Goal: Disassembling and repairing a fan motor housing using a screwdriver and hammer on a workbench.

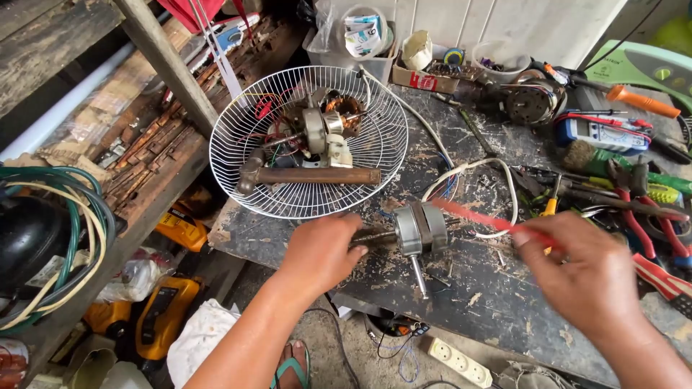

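I see white wire fan guard [238,162] at left of bench [497,302], parts inside. My left hand [321,252] closed around end of fan motor [420,229] at bench edge. My right hand [587,277] pinches blurred red tool [479,216], tip at motor.

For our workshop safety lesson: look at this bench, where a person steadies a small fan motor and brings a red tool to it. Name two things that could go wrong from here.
1. The motor sits near the bench edge, held only by the left hand; a push from the red tool in the right hand might roll it off.
2. The white cable loops beside the motor; it could snag and drag nearby pliers.
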